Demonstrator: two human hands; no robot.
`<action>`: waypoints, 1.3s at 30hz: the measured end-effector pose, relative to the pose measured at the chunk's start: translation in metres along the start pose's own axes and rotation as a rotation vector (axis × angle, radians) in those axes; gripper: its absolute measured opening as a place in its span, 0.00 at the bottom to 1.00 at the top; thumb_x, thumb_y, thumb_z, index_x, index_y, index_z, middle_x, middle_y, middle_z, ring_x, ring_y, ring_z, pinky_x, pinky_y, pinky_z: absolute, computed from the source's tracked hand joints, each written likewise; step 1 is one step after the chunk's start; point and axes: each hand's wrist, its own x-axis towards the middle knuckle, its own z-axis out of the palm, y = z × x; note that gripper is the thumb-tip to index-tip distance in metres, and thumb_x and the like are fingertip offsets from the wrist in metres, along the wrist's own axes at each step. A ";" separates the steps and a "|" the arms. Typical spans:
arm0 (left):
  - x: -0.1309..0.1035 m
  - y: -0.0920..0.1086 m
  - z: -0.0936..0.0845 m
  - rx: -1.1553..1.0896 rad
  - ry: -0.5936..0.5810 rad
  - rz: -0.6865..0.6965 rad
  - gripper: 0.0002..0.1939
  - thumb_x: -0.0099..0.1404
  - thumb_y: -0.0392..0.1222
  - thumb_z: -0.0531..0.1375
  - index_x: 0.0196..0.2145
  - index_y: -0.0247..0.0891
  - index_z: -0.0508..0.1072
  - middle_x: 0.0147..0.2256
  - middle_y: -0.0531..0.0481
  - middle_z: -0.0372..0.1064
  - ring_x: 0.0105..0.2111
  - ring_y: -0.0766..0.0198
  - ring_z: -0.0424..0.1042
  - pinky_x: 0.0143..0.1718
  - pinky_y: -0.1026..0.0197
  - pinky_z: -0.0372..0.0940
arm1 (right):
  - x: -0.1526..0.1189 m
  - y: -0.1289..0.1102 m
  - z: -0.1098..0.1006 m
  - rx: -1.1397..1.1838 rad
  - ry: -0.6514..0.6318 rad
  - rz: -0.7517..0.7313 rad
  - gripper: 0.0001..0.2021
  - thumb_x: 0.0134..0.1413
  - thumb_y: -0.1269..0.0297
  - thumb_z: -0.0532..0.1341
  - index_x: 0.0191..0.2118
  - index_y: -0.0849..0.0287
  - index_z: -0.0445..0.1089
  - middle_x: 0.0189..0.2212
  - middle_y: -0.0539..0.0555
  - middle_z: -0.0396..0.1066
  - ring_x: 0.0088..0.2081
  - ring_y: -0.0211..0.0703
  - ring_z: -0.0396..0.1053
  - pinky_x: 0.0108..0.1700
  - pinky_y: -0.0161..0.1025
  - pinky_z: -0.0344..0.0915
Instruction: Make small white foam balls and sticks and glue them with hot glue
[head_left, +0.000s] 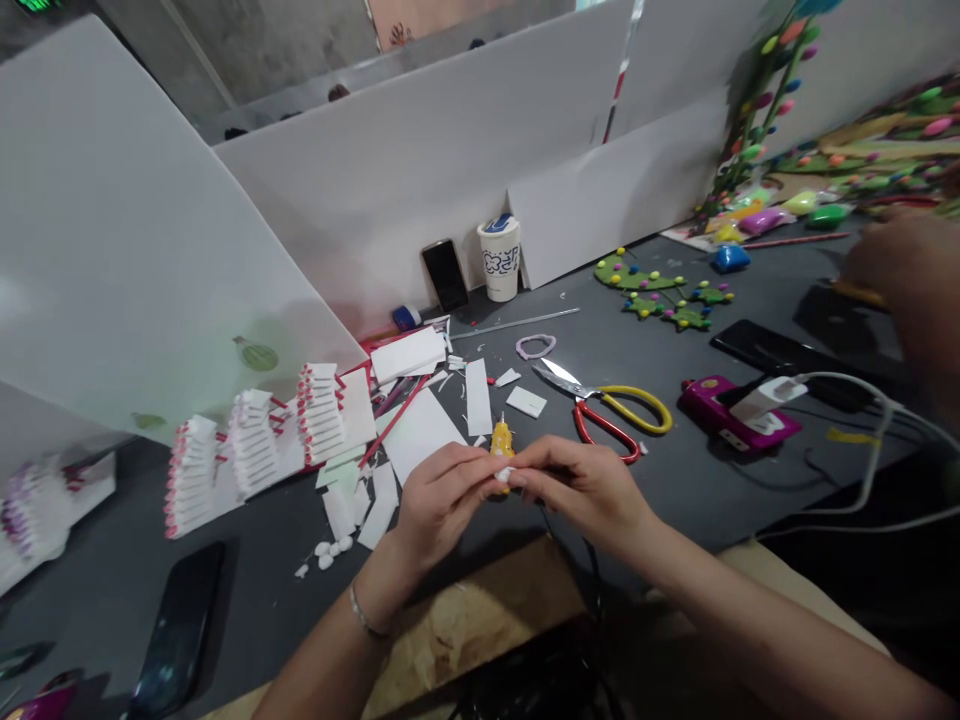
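Observation:
My left hand [450, 490] and my right hand [581, 485] meet fingertip to fingertip over the table's front edge. Between their pinched fingers is a small white lump [505, 474], soft-looking like clay. Just behind it lies a yellow glue gun [501, 437], its nozzle pointing away from me and its body partly hidden by my fingers. Several small white balls [330, 550] rest to the left of my left hand. Beyond my right hand lie scissors [600, 400] with one red and one yellow handle, blades apart.
White paper scraps [427, 430] and fanned rows of white strips with red ends [319, 410] cover the left. A lidded cup [500, 258] and a phone [445, 275] stand at the back panel. A purple power strip [739, 415] with cables lies right, near another person's blurred hand [911, 280].

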 end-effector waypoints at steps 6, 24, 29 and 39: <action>0.004 0.004 -0.001 -0.027 0.068 -0.113 0.07 0.61 0.34 0.62 0.38 0.39 0.76 0.34 0.49 0.76 0.33 0.66 0.74 0.35 0.65 0.71 | -0.002 -0.001 -0.002 -0.140 0.003 -0.046 0.08 0.57 0.59 0.60 0.36 0.55 0.74 0.27 0.50 0.77 0.25 0.36 0.72 0.26 0.30 0.66; 0.002 0.008 0.009 -0.232 0.058 -0.344 0.05 0.60 0.38 0.64 0.36 0.39 0.78 0.32 0.49 0.76 0.32 0.65 0.74 0.35 0.62 0.70 | -0.002 -0.001 0.002 -0.384 0.078 -0.139 0.08 0.58 0.62 0.57 0.32 0.55 0.72 0.25 0.51 0.77 0.23 0.37 0.71 0.27 0.32 0.65; 0.003 0.011 0.008 -0.293 0.083 -0.419 0.05 0.59 0.39 0.65 0.34 0.38 0.77 0.31 0.50 0.75 0.31 0.66 0.72 0.33 0.64 0.69 | -0.002 0.001 0.003 -0.386 0.081 -0.101 0.08 0.58 0.60 0.58 0.33 0.56 0.73 0.27 0.52 0.78 0.24 0.38 0.72 0.26 0.32 0.66; 0.005 0.011 0.005 -0.378 0.081 -0.504 0.05 0.58 0.40 0.66 0.32 0.37 0.76 0.31 0.50 0.72 0.30 0.67 0.71 0.31 0.65 0.67 | -0.003 -0.001 0.001 -0.396 0.064 -0.132 0.07 0.58 0.61 0.58 0.35 0.55 0.74 0.28 0.51 0.78 0.26 0.38 0.74 0.28 0.32 0.67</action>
